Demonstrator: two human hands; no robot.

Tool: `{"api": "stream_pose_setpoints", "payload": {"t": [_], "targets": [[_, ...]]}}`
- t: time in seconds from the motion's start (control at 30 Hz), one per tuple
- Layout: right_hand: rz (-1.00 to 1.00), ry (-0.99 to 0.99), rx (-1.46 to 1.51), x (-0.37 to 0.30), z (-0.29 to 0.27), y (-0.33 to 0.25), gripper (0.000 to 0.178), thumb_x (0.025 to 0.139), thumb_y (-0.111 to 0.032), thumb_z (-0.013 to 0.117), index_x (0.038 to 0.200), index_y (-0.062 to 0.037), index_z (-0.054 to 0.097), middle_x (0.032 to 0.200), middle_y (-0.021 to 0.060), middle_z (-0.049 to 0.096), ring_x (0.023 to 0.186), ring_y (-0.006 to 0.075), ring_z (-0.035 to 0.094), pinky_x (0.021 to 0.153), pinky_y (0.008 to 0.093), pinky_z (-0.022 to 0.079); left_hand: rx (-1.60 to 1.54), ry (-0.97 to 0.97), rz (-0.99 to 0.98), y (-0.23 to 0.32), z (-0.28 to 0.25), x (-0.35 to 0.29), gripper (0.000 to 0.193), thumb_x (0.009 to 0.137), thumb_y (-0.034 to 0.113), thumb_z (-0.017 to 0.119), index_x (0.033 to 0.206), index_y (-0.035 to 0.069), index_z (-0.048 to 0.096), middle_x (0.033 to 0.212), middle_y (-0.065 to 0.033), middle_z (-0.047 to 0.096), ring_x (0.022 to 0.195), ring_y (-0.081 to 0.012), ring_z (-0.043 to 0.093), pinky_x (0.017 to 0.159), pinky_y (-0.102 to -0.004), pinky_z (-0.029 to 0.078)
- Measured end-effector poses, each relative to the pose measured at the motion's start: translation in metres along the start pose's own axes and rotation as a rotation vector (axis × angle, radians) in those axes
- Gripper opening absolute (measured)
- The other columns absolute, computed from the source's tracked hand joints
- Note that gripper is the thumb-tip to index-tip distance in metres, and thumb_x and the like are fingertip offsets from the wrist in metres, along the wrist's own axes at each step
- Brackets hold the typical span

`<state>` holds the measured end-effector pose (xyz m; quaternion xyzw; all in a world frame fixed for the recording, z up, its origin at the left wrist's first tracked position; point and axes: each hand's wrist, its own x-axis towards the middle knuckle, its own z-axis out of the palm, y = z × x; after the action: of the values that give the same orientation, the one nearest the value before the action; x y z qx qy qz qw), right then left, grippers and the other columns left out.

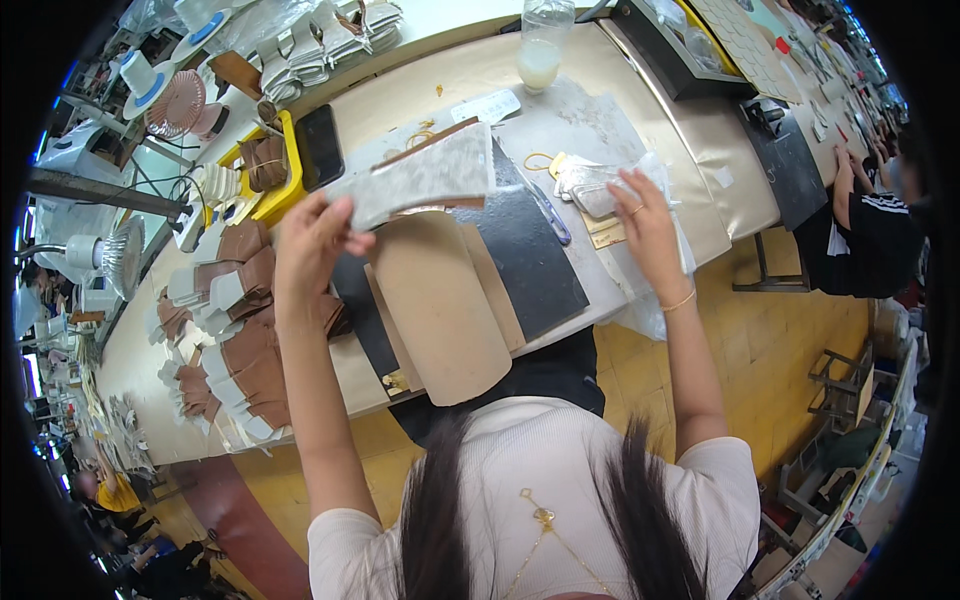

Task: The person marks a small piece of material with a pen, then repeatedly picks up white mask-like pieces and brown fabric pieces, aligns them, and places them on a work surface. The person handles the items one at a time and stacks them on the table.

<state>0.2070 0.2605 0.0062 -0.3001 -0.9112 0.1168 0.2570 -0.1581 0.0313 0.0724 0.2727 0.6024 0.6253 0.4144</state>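
My left hand (325, 228) pinches the left end of a long leather strip (425, 178) whose pale grey backing faces up and whose brown edge shows along its sides. The strip hangs over a tan, rounded board (440, 300) that lies across a black mat (540, 285) at the table's front edge. At the right, my right hand (648, 225) has its fingertips bent together at a pile of small pale grey pieces (590, 188) lying on clear plastic. Whatever is between those fingertips cannot be made out. A cutter knife (550, 215) lies between the mat and the pile.
Stacks of brown leather pieces (245, 350) cover the table's left side. Behind them stand a yellow tray (285, 180) and a black phone (320, 147). Farther back are a plastic bottle (541, 60) and a black box (685, 45). Another person (880, 230) sits at the right.
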Motion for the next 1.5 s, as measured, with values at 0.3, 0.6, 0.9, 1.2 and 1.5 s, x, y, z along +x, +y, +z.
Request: {"api": "stream_pose_setpoints", "payload": {"t": [0.3, 0.6, 0.9, 1.2, 1.5], "targets": [[-0.087, -0.06, -0.093, 0.002, 0.009, 0.061, 0.042, 0.081, 0.005, 0.066, 0.12, -0.0101, 0.068, 0.131, 0.0155, 0.058, 0.124, 0.0335, 0.054, 0.104, 0.0408, 0.045, 0.756, 0.29, -0.106, -0.003, -0.039, 0.0, 0.056, 0.086, 0.03, 0.076, 0.124, -0.007, 0.06, 0.07, -0.0096, 0.065, 0.051, -0.0141, 0.063, 0.043, -0.0268, 0.05], [-0.177, -0.079, -0.225, -0.002, 0.012, 0.067, 0.025, 0.087, -0.002, 0.066, 0.112, -0.0032, 0.063, 0.118, 0.0113, 0.061, 0.116, 0.0316, 0.057, 0.113, 0.047, 0.036, 1.246, 1.15, -0.221, 0.005, -0.208, -0.187, 0.038, 0.074, 0.023, 0.081, 0.102, -0.001, 0.073, 0.087, -0.0197, 0.071, 0.082, -0.0316, 0.069, 0.077, -0.041, 0.053], [0.033, -0.485, -0.096, 0.029, -0.033, 0.052, 0.01, 0.093, -0.002, 0.057, 0.102, 0.0, 0.054, 0.087, 0.0146, 0.062, 0.082, 0.0334, 0.063, 0.095, 0.0433, 0.045, 1.171, 1.286, -0.258, -0.063, -0.202, -0.219, 0.047, 0.074, 0.021, 0.083, 0.113, 0.0, 0.067, 0.096, -0.0166, 0.065, 0.09, -0.0333, 0.062, 0.082, -0.0419, 0.049], [0.21, -0.288, 0.484, 0.042, -0.051, 0.025, 0.005, 0.102, -0.005, 0.05, 0.1, -0.0015, 0.046, 0.081, 0.0012, 0.05, 0.078, 0.0076, 0.053, 0.068, 0.0235, 0.041, 1.147, 1.393, -0.18, -0.079, -0.192, -0.21, 0.029, 0.075, 0.016, 0.081, 0.091, 0.0, 0.063, 0.089, -0.0161, 0.062, 0.085, -0.0317, 0.06, 0.077, -0.0427, 0.047], [0.179, -0.401, 0.739, 0.043, -0.046, -0.04, 0.007, 0.099, -0.004, 0.057, 0.102, -0.0001, 0.051, 0.095, 0.0055, 0.058, 0.09, 0.0118, 0.062, 0.078, 0.0224, 0.046, 0.409, 0.914, -0.297, -0.041, -0.169, -0.235, 0.019, 0.082, 0.015, 0.075, 0.086, -0.001, 0.065, 0.093, -0.009, 0.069, 0.082, -0.0124, 0.06, 0.073, -0.0279, 0.045]]}}
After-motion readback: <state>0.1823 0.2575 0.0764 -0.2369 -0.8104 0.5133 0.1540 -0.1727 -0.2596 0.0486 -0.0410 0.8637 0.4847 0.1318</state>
